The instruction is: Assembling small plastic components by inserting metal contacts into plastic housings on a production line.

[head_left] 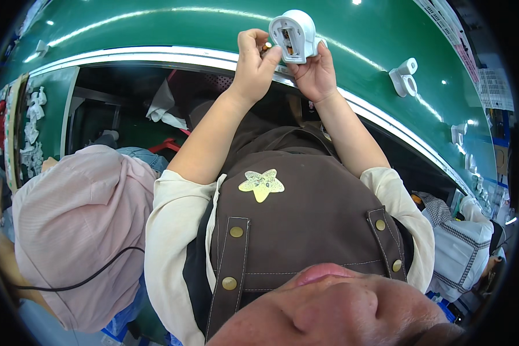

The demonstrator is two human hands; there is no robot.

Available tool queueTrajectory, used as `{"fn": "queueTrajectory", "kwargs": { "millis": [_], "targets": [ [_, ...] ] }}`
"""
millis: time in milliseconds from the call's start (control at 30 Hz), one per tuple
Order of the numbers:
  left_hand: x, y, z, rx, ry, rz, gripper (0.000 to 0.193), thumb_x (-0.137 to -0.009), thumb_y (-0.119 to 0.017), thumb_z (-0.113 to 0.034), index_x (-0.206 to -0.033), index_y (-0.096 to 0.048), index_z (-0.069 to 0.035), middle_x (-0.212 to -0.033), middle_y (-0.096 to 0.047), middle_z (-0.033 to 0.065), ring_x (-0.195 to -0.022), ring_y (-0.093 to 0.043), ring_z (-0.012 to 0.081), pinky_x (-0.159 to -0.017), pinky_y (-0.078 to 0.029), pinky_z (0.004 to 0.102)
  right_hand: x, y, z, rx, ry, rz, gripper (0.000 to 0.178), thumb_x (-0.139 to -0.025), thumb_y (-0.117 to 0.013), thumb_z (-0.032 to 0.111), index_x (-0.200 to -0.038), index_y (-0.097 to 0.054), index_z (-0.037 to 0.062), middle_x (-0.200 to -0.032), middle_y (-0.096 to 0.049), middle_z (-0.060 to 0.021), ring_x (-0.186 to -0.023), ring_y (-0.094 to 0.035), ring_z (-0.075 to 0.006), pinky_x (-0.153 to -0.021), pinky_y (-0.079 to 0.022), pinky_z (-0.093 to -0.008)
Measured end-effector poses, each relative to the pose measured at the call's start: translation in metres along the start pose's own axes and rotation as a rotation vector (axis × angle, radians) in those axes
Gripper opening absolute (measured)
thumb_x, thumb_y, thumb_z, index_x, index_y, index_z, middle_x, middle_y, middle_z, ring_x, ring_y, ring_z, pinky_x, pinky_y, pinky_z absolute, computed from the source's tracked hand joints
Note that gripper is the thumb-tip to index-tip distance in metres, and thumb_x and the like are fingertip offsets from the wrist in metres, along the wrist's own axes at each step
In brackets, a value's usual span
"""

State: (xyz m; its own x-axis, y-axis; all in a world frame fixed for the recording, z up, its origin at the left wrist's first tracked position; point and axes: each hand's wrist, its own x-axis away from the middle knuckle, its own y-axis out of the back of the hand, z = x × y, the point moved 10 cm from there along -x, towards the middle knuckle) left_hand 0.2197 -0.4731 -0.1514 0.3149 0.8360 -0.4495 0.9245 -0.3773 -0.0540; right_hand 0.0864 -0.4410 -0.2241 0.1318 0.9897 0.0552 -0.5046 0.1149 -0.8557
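My right hand (317,72) holds a white rounded plastic device (301,26) from below, over the near edge of the green table. Its flat underside faces me, and an open battery compartment (290,41) shows dark and copper-coloured parts inside. Close to its left side, my left hand (256,64) pinches a small battery (266,48) with a copper-coloured end between thumb and fingers. Part of the battery is hidden by the fingers.
Another white device (404,77) lies on the green table (173,29) to the right, with several more farther along. A small white piece (42,48) stands at far left. People in a pink top (86,219) and a white top (461,248) sit on either side.
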Motion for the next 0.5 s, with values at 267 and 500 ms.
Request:
{"fn": "queueTrajectory", "kwargs": {
  "millis": [267,500],
  "targets": [
    [-0.01,0.001,-0.043,-0.313,-0.196,0.125,0.021,-0.082,-0.06,0.0,-0.103,-0.057,-0.002,-0.088,-0.053,0.0096,-0.077,-0.053,0.0218,-0.07,-0.045,0.0286,-0.004,-0.004,-0.004,0.021,0.017,-0.026,0.043,-0.093,-0.045,0.042,-0.121,-0.049,0.0088,-0.119,-0.057,-0.0106,-0.106,-0.058,-0.0237,-0.085,-0.053,-0.0357],
    [-0.009,0.003,-0.057,-0.341,-0.238,0.028,0.02,-0.077,-0.066,-0.002,-0.097,-0.063,-0.005,-0.092,-0.061,0.0086,-0.076,-0.055,0.024,-0.07,-0.046,0.0306,-0.005,0.001,-0.006,0.039,0.01,-0.05,0.041,-0.093,-0.047,0.04,-0.119,-0.048,0.0075,-0.118,-0.055,-0.0095,-0.108,-0.056,-0.0235,-0.09,-0.051,-0.0388]
  ]
}}
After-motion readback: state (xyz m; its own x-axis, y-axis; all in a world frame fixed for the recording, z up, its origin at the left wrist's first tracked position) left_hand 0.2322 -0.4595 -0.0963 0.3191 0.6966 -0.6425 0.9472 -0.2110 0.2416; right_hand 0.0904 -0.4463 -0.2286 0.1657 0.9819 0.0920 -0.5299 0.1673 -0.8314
